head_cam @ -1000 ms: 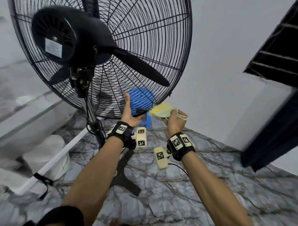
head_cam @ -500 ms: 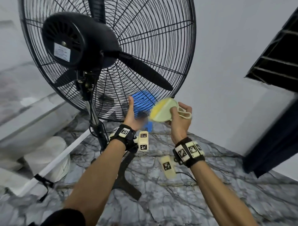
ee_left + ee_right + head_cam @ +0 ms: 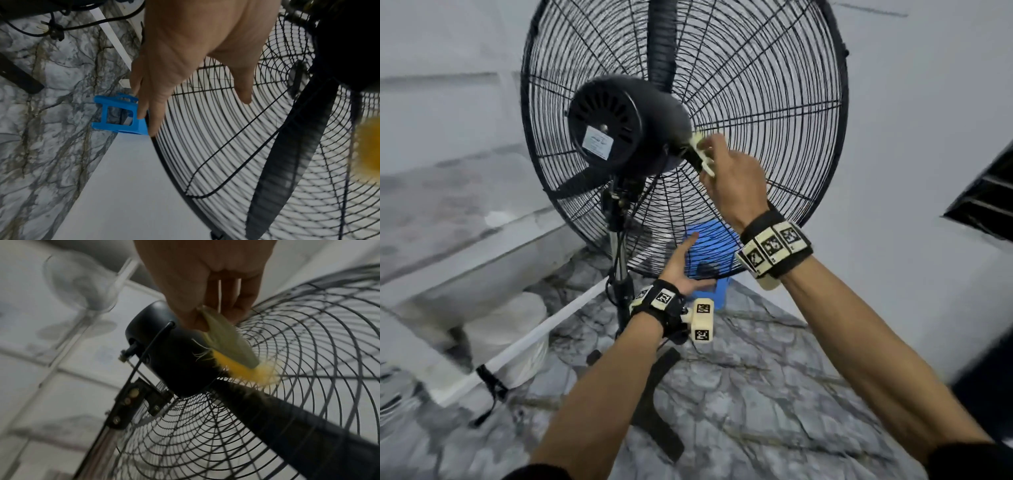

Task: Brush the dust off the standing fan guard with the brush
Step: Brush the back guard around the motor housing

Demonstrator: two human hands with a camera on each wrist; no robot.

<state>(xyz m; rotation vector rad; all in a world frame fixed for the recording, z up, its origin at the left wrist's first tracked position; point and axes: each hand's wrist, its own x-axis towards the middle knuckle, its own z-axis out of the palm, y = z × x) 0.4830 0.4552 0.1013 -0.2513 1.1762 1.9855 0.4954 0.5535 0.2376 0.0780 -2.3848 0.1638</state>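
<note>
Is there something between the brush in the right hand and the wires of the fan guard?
Nothing visible. The right hand holds the brush, and its yellow bristles already lie on the fan guard wires, right beside the black motor housing.

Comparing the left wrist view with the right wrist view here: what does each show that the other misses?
Only the left wrist view shows the left hand, fingers straight, fingertips at the lower rim of the fan guard, with a blue stool on the marbled floor behind.

Only the right wrist view shows the right hand gripping the brush, its yellow bristles pressed on the guard wires beside the motor housing.

Both show the black wire guard and a dark fan blade behind it; the left wrist view catches the brush only as a yellow blur.
</note>
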